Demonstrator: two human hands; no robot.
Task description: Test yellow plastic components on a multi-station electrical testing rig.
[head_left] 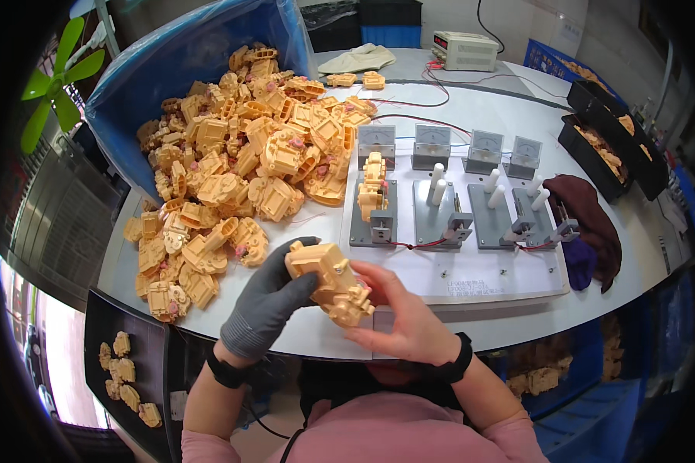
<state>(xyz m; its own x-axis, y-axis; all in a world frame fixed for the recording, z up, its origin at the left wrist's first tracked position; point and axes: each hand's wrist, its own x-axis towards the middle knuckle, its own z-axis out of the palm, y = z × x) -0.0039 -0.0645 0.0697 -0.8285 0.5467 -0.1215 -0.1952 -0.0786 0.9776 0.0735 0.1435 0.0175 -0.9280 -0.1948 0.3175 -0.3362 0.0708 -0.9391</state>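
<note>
Both hands hold one tan plastic housing part (330, 282) just above the near edge of the white table (471, 324). My left hand (269, 302), in a grey glove, grips its left side. My right hand (403, 316), bare, cups it from the right and below. Beyond the hands stands a row of grey test fixtures (440, 214) with white pegs; the leftmost fixture (372, 212) carries another tan part (372, 185). A large heap of the same tan parts (239, 162) spills over the table's left half.
A blue bag-lined bin (170, 69) feeds the heap. Small panel meters (432, 143) and a power supply box (465, 51) stand behind the fixtures. Black trays of parts (606, 150) sit far right, another black tray (127, 374) at lower left. A dark cloth (587, 216) lies right.
</note>
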